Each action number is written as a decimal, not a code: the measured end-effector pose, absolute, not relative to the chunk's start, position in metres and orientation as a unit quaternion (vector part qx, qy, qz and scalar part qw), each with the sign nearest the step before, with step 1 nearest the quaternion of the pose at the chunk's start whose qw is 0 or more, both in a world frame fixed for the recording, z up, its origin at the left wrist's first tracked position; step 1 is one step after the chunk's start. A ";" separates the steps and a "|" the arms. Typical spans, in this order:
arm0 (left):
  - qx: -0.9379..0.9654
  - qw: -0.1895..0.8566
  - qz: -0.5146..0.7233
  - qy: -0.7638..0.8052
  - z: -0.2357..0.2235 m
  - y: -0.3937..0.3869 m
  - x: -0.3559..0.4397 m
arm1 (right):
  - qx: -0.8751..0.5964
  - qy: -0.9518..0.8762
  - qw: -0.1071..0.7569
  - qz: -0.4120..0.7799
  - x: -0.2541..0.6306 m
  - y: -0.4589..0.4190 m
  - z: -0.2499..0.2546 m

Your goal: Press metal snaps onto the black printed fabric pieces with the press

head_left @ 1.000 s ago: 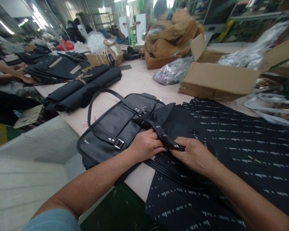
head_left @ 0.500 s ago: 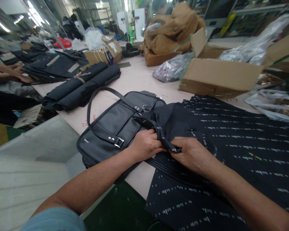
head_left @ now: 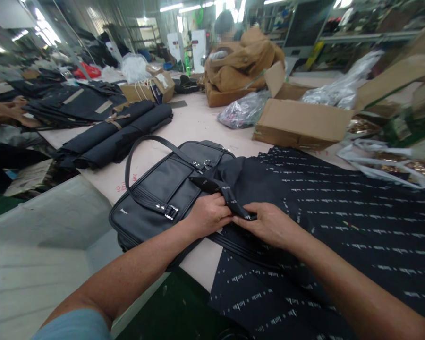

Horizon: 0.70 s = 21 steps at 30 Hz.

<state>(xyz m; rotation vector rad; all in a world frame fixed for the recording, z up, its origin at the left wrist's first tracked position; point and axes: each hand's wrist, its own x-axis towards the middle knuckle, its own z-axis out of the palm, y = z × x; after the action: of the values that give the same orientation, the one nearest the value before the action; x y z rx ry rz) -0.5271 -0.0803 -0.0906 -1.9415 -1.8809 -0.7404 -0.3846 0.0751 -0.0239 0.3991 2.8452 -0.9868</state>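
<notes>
A black handbag (head_left: pixel 159 177) with a looped handle and silver buckles lies on the table, its body partly under dark cloth. My left hand (head_left: pixel 208 215) is closed on the folded edge of a black lining fabric (head_left: pixel 233 198) printed with white lettering. Close beside it, my right hand (head_left: pixel 269 224) pinches the same fold, thumb pointing toward the left fingers. Fingertips of both hands are partly hidden by the cloth. More of the printed black fabric (head_left: pixel 347 212) spreads to the right and hangs over the table's front edge.
Rolled black material (head_left: pixel 123 134) lies behind the bag. An open cardboard box (head_left: pixel 301 123) and a clear plastic bag (head_left: pixel 244 111) stand at the back of the table (head_left: pixel 194 123). A white bin (head_left: pixel 49 241) is at the lower left. Another person's hands (head_left: pixel 19 111) show at far left.
My right hand has shifted slightly left, its thumb now nearer my left fingers. Both hands keep hold of the fold. The whole view has tilted a little.
</notes>
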 end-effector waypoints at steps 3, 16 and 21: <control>-0.675 0.179 -0.259 -0.668 -0.090 -0.080 -0.527 | 0.130 0.941 0.044 -0.311 -0.389 0.070 -0.025; -0.633 0.157 -0.241 -0.719 -0.081 -0.079 -0.523 | 0.261 0.893 -0.023 -0.367 -0.396 0.062 -0.040; -0.655 0.190 -0.206 -0.702 -0.079 -0.080 -0.519 | 0.316 0.848 -0.064 -0.422 -0.397 0.061 -0.047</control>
<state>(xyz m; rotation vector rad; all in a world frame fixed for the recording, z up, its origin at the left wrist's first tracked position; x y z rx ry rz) -0.5192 -0.0798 -0.0788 -1.8401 -1.9724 -0.5799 -0.3975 0.0610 -0.0470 1.0342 2.7763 -1.3821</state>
